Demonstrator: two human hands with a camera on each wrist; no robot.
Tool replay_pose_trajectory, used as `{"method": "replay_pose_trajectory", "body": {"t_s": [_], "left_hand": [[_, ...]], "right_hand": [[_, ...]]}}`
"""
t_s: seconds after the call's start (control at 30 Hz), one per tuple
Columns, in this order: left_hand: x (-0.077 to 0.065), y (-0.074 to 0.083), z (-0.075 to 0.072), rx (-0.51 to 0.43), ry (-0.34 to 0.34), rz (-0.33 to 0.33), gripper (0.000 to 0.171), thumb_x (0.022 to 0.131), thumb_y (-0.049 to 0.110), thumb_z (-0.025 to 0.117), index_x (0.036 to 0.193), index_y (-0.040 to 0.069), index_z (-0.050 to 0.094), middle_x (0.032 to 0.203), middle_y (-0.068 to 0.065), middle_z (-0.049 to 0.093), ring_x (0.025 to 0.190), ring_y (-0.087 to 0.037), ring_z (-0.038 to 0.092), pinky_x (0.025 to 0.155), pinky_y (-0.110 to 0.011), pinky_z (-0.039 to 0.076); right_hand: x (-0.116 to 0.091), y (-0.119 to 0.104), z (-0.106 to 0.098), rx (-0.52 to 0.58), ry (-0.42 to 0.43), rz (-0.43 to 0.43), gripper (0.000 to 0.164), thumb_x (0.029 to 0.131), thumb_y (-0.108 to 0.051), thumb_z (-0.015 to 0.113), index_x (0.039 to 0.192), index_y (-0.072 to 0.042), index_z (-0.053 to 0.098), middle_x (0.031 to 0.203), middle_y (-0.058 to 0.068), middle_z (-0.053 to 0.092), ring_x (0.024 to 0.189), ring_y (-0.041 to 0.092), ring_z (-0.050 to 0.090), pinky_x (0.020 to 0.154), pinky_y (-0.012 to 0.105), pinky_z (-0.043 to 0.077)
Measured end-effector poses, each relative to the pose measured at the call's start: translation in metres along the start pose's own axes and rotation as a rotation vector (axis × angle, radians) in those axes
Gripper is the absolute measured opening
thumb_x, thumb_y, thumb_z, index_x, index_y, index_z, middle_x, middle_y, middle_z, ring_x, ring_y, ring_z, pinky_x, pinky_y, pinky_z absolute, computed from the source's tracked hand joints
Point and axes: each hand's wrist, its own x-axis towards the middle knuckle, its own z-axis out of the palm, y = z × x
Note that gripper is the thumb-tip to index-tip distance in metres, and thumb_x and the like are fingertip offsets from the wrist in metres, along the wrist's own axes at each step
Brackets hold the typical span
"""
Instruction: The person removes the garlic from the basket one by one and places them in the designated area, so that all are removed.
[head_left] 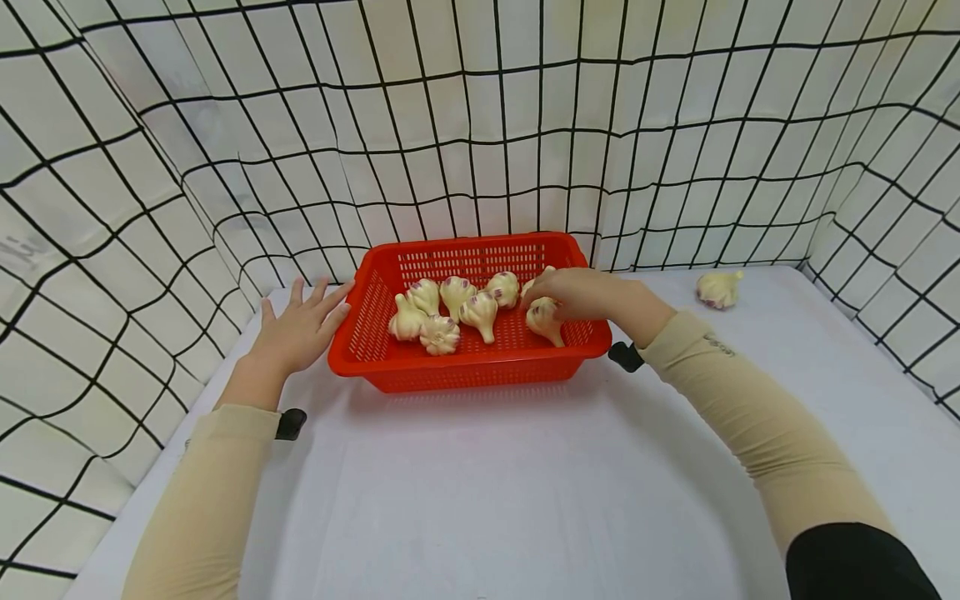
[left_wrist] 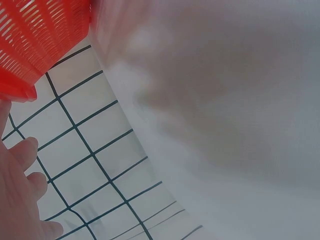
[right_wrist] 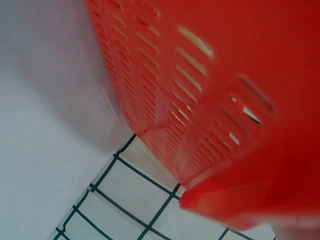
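Note:
A red plastic basket (head_left: 480,367) with slotted walls holds several garlic bulbs (head_left: 478,312), pale with purplish marks. My left hand (head_left: 296,329) is at the basket's left rim, fingers spread, fingertips right at the edge. In the left wrist view its fingers (left_wrist: 25,155) show below the basket corner (left_wrist: 45,40). My right hand (head_left: 573,292) reaches over the right rim into the basket, its fingers curled round a garlic bulb that they partly cover. Just below them lies another bulb (head_left: 546,323). In the right wrist view the basket wall (right_wrist: 150,85) hides most of this hand.
A single garlic bulb (head_left: 718,289) lies on the white tabletop (head_left: 495,483) to the right of the basket. Black wire mesh (head_left: 502,108) over white panels stands behind the basket and along both sides.

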Motion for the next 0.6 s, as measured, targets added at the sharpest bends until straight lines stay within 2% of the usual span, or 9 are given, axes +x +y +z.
{"method": "replay_pose_trajectory", "body": {"t_s": [0.27,0.6], "left_hand": [[0.000,0.001,0.000,-0.003,0.008,-0.001,0.071,0.107,0.062,0.015,0.166,0.023,0.015,0.168,-0.025,0.005,0.151,-0.051,-0.013,0.107,-0.077,-0.018],[-0.001,0.002,-0.001,-0.008,0.015,0.002,0.070,0.107,0.061,0.016,0.166,0.023,0.017,0.168,-0.025,0.006,0.151,-0.050,-0.012,0.107,-0.077,-0.018]], "right_hand": [[0.007,-0.004,0.004,0.017,-0.078,0.054,0.045,0.096,-0.004,0.064,0.138,-0.018,0.067,0.144,0.006,0.059,0.136,0.030,0.048,0.110,0.051,0.044],[0.019,-0.004,0.008,0.010,-0.169,0.088,0.049,0.089,-0.007,0.068,0.137,-0.020,0.069,0.134,0.003,0.064,0.124,0.027,0.052,0.102,0.048,0.050]]}}
